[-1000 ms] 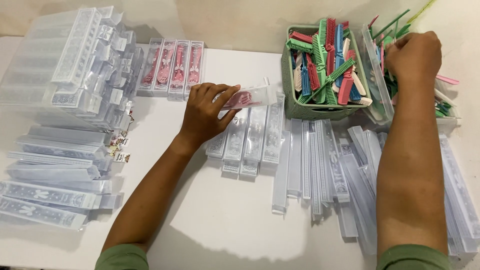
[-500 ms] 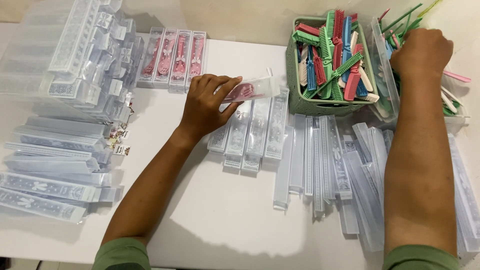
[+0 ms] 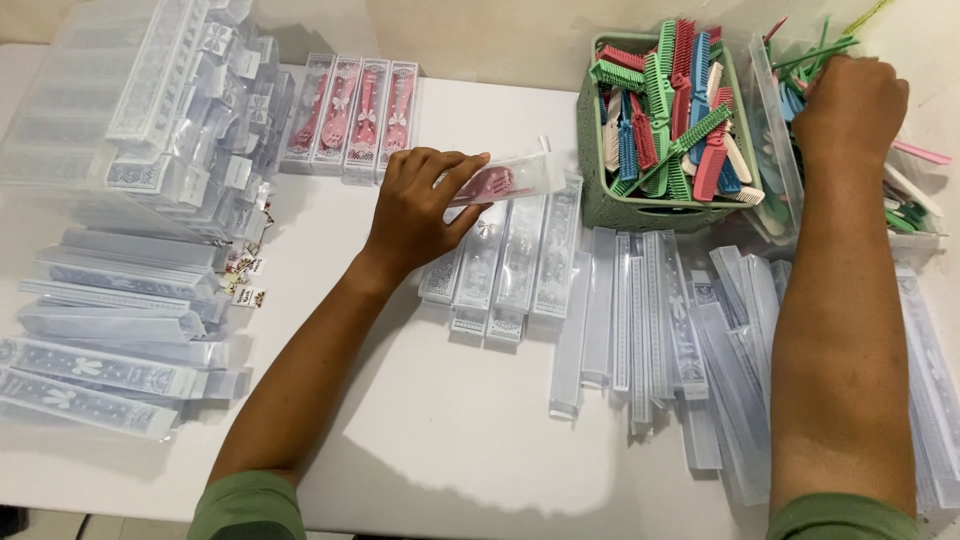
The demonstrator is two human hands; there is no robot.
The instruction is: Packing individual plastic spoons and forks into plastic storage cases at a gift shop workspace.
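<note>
The left hand [image 3: 415, 205] is closed on a clear plastic sleeve [image 3: 505, 180] with a pink comb inside it; thumb below, fingers over the top edge. The sleeve is held just above the white table [image 3: 450, 420], tilted slightly, its far end near the green basket [image 3: 650, 210].

The right hand [image 3: 850, 105] is reaching into a clear plastic bin [image 3: 775, 170] at the far right of the table. The fingers are curled down among loose green, pink and white combs there; whether they are clamped on one cannot be told, since the fingertips are hidden.

The green basket stands just left of the clear bin, touching or nearly touching it, and is filled with combs [image 3: 665, 110] in pink, green, blue and cream, most standing on end.

Directly below the held sleeve, a short row of empty patterned sleeves [image 3: 500, 270] lies side by side on the table. To the right of these, a looser spread of empty clear sleeves [image 3: 650, 320] runs under the right forearm.

At the far edge, left of centre, four packed sleeves holding pink combs [image 3: 350, 115] lie in a neat row. A large heap of empty sleeves [image 3: 150, 130] occupies the far left corner, with further flat ones [image 3: 100, 340] stacked nearer along the left edge.
</note>
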